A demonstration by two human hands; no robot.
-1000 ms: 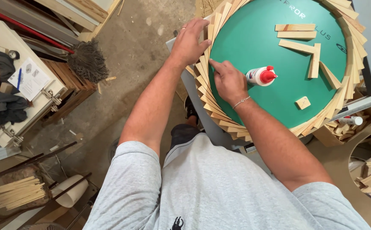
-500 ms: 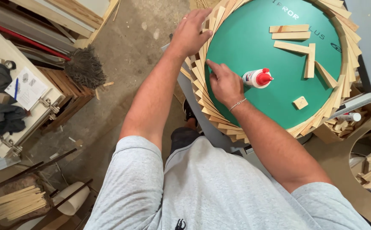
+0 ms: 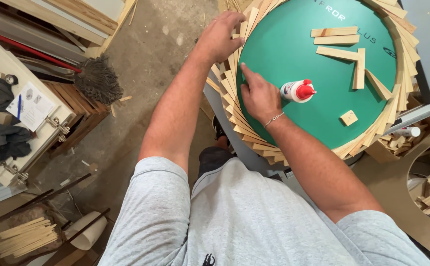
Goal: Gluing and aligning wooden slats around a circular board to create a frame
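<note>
Your left hand (image 3: 220,34) lies spread over the outer edge of the ring of wooden slats (image 3: 234,106), fingers curled loosely on the slat tops, gripping nothing. Your right hand (image 3: 259,96) rests on the round green board (image 3: 294,44), index finger stretched toward the slats at the inner edge, other fingers half folded, holding nothing. Just beside it lies a white glue bottle (image 3: 296,91) with a red cap, on its side. White lettering runs along the board's far edge. Loose wood strips (image 3: 338,37) lie further across the board.
</note>
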